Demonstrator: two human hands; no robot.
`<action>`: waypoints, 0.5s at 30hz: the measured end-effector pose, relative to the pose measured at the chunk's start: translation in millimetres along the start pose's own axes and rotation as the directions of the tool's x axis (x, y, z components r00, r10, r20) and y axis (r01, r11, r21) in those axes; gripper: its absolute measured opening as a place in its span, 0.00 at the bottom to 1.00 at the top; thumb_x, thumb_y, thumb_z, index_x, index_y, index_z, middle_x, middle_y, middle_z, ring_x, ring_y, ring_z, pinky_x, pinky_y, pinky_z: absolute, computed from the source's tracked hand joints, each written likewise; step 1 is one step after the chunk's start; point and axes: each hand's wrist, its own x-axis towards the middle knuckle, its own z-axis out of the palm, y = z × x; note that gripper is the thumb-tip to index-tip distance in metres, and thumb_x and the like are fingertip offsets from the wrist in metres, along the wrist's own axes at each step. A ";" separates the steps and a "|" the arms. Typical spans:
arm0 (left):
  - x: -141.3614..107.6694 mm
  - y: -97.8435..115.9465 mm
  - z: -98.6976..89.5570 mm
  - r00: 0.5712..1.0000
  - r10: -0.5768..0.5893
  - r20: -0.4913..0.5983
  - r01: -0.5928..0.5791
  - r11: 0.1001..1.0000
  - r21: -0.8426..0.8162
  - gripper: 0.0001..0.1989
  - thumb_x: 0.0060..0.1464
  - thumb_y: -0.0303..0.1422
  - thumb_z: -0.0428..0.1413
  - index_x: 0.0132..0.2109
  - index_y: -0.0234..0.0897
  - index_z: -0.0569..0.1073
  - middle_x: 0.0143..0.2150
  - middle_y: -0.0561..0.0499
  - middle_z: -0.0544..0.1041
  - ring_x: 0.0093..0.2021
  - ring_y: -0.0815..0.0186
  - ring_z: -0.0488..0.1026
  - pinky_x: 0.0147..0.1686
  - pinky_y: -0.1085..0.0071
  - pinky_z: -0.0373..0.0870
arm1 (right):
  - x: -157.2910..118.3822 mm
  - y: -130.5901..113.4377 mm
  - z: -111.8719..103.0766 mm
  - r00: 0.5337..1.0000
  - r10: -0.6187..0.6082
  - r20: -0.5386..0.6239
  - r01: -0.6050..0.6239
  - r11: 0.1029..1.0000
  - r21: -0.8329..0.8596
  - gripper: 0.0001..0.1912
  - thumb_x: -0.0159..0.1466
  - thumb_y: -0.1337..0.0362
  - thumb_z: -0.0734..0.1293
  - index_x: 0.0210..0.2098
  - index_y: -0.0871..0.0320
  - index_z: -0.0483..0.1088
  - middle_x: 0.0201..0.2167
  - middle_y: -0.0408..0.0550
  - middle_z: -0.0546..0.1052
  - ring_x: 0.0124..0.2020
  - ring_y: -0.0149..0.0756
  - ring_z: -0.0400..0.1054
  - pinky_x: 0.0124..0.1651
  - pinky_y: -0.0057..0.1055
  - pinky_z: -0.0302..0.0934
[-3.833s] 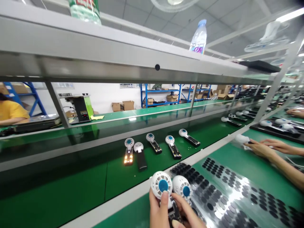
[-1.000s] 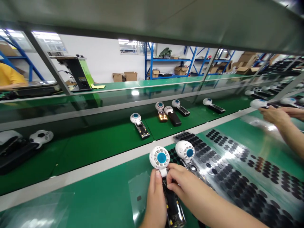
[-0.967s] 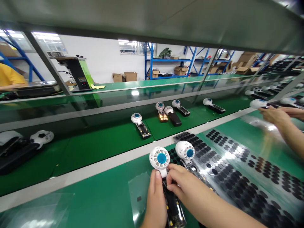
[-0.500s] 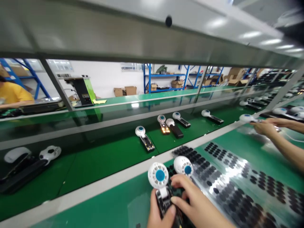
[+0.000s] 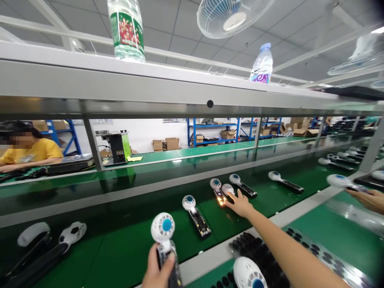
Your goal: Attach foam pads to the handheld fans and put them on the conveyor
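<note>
My left hand [image 5: 160, 264] is wrapped around the dark handle of a white-headed handheld device [image 5: 163, 227]; its round vented head has a blue centre, and circuitry shows along the handle. Over the green belt, my right hand [image 5: 241, 204] reaches out with fingers apart, at another white-headed device [image 5: 228, 189] whose handle is mostly hidden behind it. Just left of those fingers lies a device with glowing orange lights [image 5: 220, 196]. An opened device [image 5: 196, 216] lies nearer. Below my right forearm rests one more white-headed device [image 5: 249, 274], partly out of frame.
Sheets of black round stickers [image 5: 255, 252] lie on the near bench. Further devices sit along the belt, including a football-patterned one [image 5: 72, 234]. A shelf beam [image 5: 168, 90] crosses above. At right, a co-worker's hand [image 5: 367, 200] holds a device; a person in yellow [image 5: 45, 150] sits far left.
My right hand has left the device in my left hand and stretched forward to the belt. My left hand has shifted left with its device. The view has tilted up, showing bottles on the shelf.
</note>
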 end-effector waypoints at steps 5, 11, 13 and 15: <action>70.2 23.1 -50.4 0.997 0.036 -0.071 -0.011 0.945 0.326 0.21 0.51 0.40 0.45 0.48 0.31 0.60 0.45 0.40 0.72 0.45 0.55 0.71 0.43 0.64 0.64 | 17.7 -23.9 18.8 0.985 0.168 0.040 -0.162 0.981 -0.110 0.19 0.62 0.59 0.62 0.51 0.57 0.61 0.55 0.50 0.61 0.53 0.45 0.58 0.52 0.50 0.53; 100.1 20.3 -54.7 0.989 0.086 -0.117 0.002 0.796 0.605 0.14 0.52 0.36 0.51 0.43 0.31 0.68 0.45 0.43 0.70 0.48 0.58 0.66 0.48 0.55 0.59 | 22.6 -10.8 0.3 0.978 0.201 0.046 -0.191 0.967 -0.168 0.18 0.62 0.58 0.61 0.50 0.58 0.62 0.51 0.50 0.65 0.48 0.41 0.63 0.48 0.45 0.59; 94.4 24.3 -50.4 0.979 0.154 -0.130 -0.028 0.744 0.667 0.18 0.52 0.35 0.50 0.48 0.27 0.66 0.53 0.35 0.64 0.56 0.49 0.56 0.51 0.50 0.53 | 4.0 4.7 -16.2 0.985 0.168 0.046 -0.157 0.972 -0.176 0.18 0.62 0.57 0.60 0.49 0.59 0.62 0.49 0.50 0.66 0.46 0.39 0.64 0.46 0.44 0.59; 78.4 32.1 -43.2 0.965 0.239 -0.109 -0.097 0.709 0.699 0.23 0.52 0.34 0.47 0.52 0.21 0.63 0.57 0.29 0.56 0.59 0.43 0.47 0.53 0.49 0.50 | -29.7 25.4 -34.4 0.993 0.109 0.041 -0.100 0.979 -0.180 0.17 0.61 0.55 0.60 0.46 0.58 0.64 0.47 0.49 0.67 0.45 0.40 0.64 0.45 0.42 0.59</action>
